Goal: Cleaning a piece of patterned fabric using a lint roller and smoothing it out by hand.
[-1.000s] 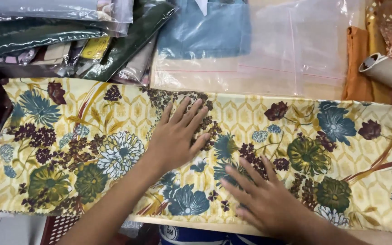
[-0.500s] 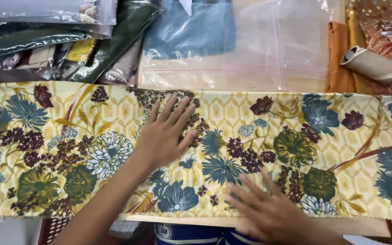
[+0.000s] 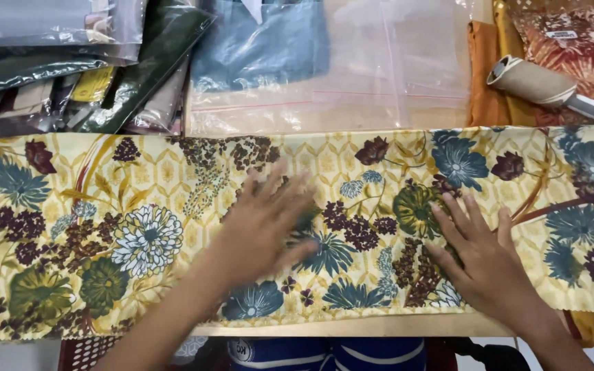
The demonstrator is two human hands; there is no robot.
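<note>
Yellow floral fabric (image 3: 139, 227) spread flat, left hand (image 3: 262, 230) and right hand (image 3: 486, 261) pressing it, each grip wide, fingers splayed

Behind the work, clear plastic bags (image 3: 407, 75) lie flat on the tabletop (image 3: 352, 328), one holding a blue garment (image 3: 262, 45). Bagged dark fabrics (image 3: 70, 62) pile up at left; a paper roll (image 3: 534, 81) rests on orange cloth (image 3: 486, 75) at right.

Floral cloth (image 3: 139, 227) across wooden table (image 3: 352, 328)
</note>
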